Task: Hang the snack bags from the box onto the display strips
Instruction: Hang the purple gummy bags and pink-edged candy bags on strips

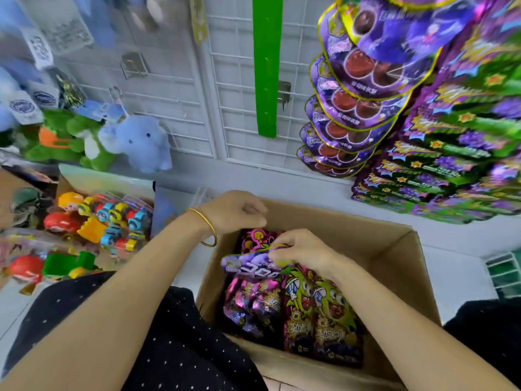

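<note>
right hand [299, 253] — pinches purple snack bag [248, 264] | in box [394, 249] | lettering unreadable

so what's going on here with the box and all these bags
A person is reaching into an open cardboard box of snack bags. The right hand grips a purple bag on top of the pile; the left hand is curled at the pink bags behind it, grip unclear. The green display strip on the wire grid hangs bare.
</note>
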Tool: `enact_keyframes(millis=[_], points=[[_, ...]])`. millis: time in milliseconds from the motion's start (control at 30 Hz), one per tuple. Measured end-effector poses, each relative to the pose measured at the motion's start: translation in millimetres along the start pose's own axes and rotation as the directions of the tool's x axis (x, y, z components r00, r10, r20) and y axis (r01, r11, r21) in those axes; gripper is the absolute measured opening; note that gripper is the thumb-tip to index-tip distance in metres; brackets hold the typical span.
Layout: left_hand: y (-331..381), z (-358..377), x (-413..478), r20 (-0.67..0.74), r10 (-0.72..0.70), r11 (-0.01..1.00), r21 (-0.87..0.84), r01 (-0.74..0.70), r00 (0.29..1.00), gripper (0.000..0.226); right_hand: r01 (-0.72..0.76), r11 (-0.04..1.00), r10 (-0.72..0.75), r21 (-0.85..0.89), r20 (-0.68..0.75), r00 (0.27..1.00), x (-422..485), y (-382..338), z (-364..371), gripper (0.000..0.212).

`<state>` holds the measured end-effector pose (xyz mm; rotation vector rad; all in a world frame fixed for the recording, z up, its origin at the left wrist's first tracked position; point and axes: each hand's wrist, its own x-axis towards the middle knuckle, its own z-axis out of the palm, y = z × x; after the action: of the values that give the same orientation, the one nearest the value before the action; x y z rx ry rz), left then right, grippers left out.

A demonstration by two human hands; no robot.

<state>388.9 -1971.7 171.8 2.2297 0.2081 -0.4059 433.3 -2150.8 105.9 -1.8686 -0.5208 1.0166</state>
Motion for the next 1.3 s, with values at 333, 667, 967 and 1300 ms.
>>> enact_keyframes(millis=[333, 667, 967, 1300], points=[[52, 24, -3, -0.151, 0.181, 0.981, -0.046, -0.190, 0.972, 0.045, 0.234, 0.972, -0.221, 0.008, -0.309, 0.925, -58, -58, -73, 0.039], [180, -44, 8, -0.249, 0.319, 0.917, -0.162, -0.364, 0.914, 0.034, 0.480, 0.818, -0.568, -0.317, -0.578, 0.586, -114, -156, -145, 0.014], [333, -169, 6, -0.778, 0.429, 0.739, 0.009, -0.674, 0.460, 0.022, 0.592, 0.614, -0.748, -0.522, -0.624, 0.227, -152, -269, -213, 0.046], [410, -215, 30, -0.727, 0.364, 0.642, -0.257, -0.723, 0.582, 0.021, 0.471, 0.530, -0.820, -0.705, -0.569, 0.070, -137, -368, -251, 0.026]])
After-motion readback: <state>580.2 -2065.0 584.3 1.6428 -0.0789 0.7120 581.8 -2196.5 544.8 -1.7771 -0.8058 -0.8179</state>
